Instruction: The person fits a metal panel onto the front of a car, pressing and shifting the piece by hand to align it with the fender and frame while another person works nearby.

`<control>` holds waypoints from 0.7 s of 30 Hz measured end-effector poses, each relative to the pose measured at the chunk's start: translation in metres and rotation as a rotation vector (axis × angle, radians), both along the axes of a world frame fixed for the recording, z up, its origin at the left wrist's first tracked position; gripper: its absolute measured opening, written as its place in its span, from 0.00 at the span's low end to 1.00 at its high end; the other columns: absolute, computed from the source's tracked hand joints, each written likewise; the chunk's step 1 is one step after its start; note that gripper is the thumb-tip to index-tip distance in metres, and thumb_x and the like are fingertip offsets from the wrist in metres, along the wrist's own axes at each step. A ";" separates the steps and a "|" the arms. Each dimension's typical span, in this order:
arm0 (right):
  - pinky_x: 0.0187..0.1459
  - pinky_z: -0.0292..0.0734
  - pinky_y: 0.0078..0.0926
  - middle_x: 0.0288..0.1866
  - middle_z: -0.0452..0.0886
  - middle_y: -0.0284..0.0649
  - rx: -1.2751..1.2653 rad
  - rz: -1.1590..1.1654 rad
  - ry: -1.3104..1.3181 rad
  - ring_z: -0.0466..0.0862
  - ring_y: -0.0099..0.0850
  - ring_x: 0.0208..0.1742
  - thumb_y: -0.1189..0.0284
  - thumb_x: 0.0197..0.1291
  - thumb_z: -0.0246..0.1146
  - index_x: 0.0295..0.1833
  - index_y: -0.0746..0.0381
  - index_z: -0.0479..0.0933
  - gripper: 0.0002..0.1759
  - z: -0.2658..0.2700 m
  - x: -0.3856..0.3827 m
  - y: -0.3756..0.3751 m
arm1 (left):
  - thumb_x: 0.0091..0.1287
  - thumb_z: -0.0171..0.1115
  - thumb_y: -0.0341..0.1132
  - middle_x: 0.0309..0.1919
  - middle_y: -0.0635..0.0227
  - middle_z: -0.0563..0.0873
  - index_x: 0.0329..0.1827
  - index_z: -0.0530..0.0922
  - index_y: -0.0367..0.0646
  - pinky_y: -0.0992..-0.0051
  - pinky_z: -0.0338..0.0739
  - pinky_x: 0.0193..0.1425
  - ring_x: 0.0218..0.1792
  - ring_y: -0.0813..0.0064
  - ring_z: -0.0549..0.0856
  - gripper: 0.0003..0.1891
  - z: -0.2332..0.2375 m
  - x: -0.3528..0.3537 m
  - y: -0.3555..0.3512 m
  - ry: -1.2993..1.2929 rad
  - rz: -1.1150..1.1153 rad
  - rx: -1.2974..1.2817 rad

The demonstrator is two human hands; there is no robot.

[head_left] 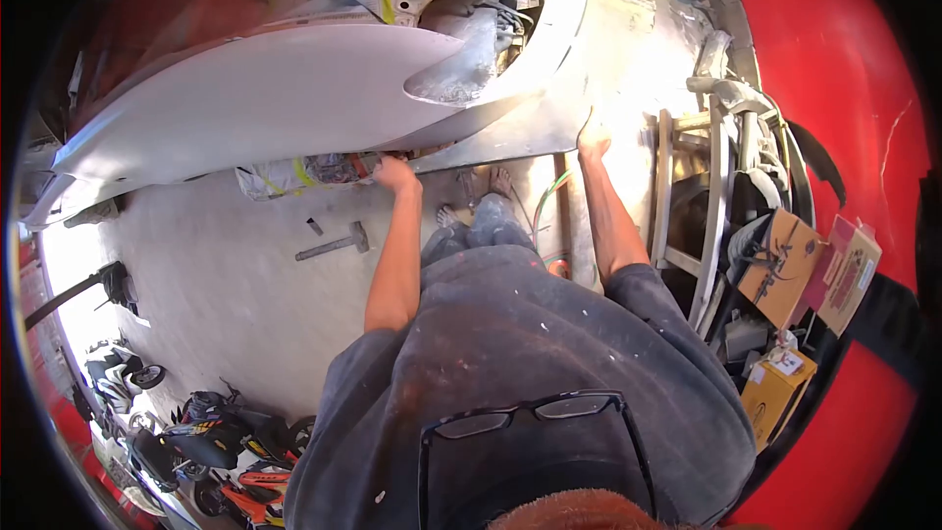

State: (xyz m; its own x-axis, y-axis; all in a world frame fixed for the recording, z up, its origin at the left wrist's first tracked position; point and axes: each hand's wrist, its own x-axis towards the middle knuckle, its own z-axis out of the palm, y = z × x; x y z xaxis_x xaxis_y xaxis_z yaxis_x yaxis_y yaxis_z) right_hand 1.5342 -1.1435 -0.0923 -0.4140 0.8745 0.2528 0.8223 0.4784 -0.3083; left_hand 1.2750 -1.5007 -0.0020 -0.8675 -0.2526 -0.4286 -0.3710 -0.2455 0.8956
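Observation:
A large grey primed car body panel (265,98) stretches across the upper half of the view, in front of me. My left hand (394,173) curls around its lower edge, next to a wad of masking paper with yellow tape (294,175). My right hand (593,139) grips the panel's lower right corner, fingers pointing up along the edge. Both arms are stretched forward. My feet (478,198) stand on the concrete floor just below the panel.
A hammer (336,243) lies on the floor to the left of my legs. A green hose (546,198) runs by my feet. Wooden frames (687,196) and cardboard boxes (780,265) crowd the right side. Parked motorcycles (211,437) stand at lower left.

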 end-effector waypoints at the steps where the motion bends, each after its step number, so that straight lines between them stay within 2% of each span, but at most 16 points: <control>1: 0.30 0.75 0.38 0.29 0.85 0.46 0.010 -0.043 0.045 0.83 0.38 0.27 0.63 0.79 0.50 0.42 0.61 0.84 0.19 0.023 -0.011 -0.010 | 0.78 0.59 0.39 0.27 0.66 0.82 0.30 0.76 0.38 0.70 0.71 0.29 0.26 0.72 0.80 0.17 -0.016 -0.002 -0.003 0.030 -0.022 -0.080; 2: 0.30 0.74 0.35 0.29 0.86 0.45 0.020 -0.085 0.090 0.83 0.35 0.28 0.60 0.81 0.51 0.38 0.62 0.83 0.23 0.039 -0.018 -0.017 | 0.78 0.59 0.39 0.28 0.65 0.83 0.31 0.77 0.37 0.69 0.72 0.30 0.27 0.71 0.81 0.17 -0.032 -0.004 -0.006 0.062 -0.043 -0.160; 5: 0.31 0.75 0.36 0.29 0.86 0.44 -0.150 -0.149 0.049 0.83 0.35 0.28 0.56 0.81 0.51 0.37 0.62 0.83 0.25 0.052 -0.021 -0.021 | 0.78 0.58 0.40 0.32 0.62 0.85 0.34 0.78 0.35 0.67 0.75 0.32 0.30 0.69 0.84 0.17 -0.091 -0.015 -0.020 0.045 -0.107 -0.143; 7: 0.33 0.75 0.38 0.30 0.86 0.44 -0.245 -0.186 0.215 0.83 0.37 0.29 0.54 0.80 0.52 0.36 0.62 0.83 0.26 0.059 -0.023 -0.025 | 0.76 0.50 0.30 0.34 0.67 0.85 0.40 0.79 0.40 0.73 0.77 0.36 0.34 0.73 0.85 0.09 -0.111 -0.022 -0.027 0.025 -0.240 -0.381; 9: 0.34 0.75 0.39 0.30 0.86 0.45 -0.299 -0.234 0.313 0.84 0.39 0.30 0.52 0.79 0.53 0.35 0.62 0.83 0.27 0.070 -0.027 -0.028 | 0.75 0.48 0.26 0.34 0.70 0.85 0.42 0.80 0.43 0.75 0.77 0.38 0.36 0.76 0.85 0.10 -0.127 -0.027 -0.031 0.018 -0.304 -0.467; 11: 0.36 0.76 0.40 0.31 0.86 0.47 -0.317 -0.297 0.341 0.85 0.41 0.32 0.50 0.77 0.54 0.35 0.62 0.84 0.28 0.085 -0.029 -0.034 | 0.74 0.50 0.26 0.33 0.71 0.85 0.40 0.81 0.43 0.73 0.77 0.36 0.34 0.76 0.85 0.09 -0.131 -0.029 -0.032 0.013 -0.278 -0.380; 12: 0.37 0.76 0.42 0.31 0.86 0.51 -0.330 -0.314 0.350 0.85 0.44 0.33 0.49 0.77 0.54 0.36 0.64 0.84 0.30 0.091 -0.031 -0.036 | 0.73 0.51 0.26 0.33 0.71 0.85 0.39 0.81 0.43 0.73 0.77 0.36 0.33 0.76 0.85 0.09 -0.127 -0.029 -0.031 0.008 -0.250 -0.327; 14: 0.39 0.75 0.47 0.33 0.86 0.57 -0.353 -0.345 0.371 0.85 0.49 0.34 0.47 0.75 0.56 0.37 0.68 0.84 0.32 0.099 -0.033 -0.037 | 0.73 0.53 0.27 0.31 0.72 0.86 0.37 0.81 0.43 0.71 0.78 0.34 0.31 0.75 0.85 0.08 -0.083 -0.019 -0.019 -0.017 -0.138 -0.176; 17: 0.40 0.79 0.45 0.34 0.88 0.53 -0.434 -0.378 0.307 0.88 0.49 0.38 0.48 0.74 0.56 0.38 0.62 0.85 0.28 0.086 -0.029 -0.029 | 0.75 0.54 0.35 0.33 0.60 0.85 0.38 0.79 0.33 0.69 0.76 0.34 0.31 0.68 0.84 0.13 -0.026 -0.008 -0.009 -0.103 -0.021 -0.016; 20: 0.40 0.79 0.50 0.35 0.88 0.56 -0.278 -0.245 0.317 0.88 0.54 0.38 0.54 0.73 0.55 0.37 0.63 0.85 0.24 0.069 -0.024 -0.029 | 0.73 0.56 0.33 0.34 0.61 0.87 0.37 0.81 0.36 0.69 0.78 0.36 0.34 0.67 0.86 0.10 -0.059 -0.012 -0.023 0.041 -0.307 -0.554; 21: 0.40 0.80 0.51 0.36 0.88 0.57 -0.377 -0.314 0.355 0.88 0.56 0.39 0.59 0.69 0.57 0.38 0.63 0.86 0.20 0.068 -0.025 -0.029 | 0.73 0.57 0.33 0.34 0.61 0.88 0.38 0.81 0.36 0.68 0.78 0.37 0.35 0.66 0.87 0.10 -0.071 -0.015 -0.026 0.085 -0.389 -0.739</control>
State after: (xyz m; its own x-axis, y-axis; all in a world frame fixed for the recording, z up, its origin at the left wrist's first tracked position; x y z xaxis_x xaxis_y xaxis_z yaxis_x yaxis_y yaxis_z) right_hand 1.5090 -1.1725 -0.0244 -0.0682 0.9974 -0.0226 0.7226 0.0338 -0.6905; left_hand 1.2602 -1.5267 -0.0728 -0.9725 -0.1189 -0.2000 -0.2323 0.5469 0.8043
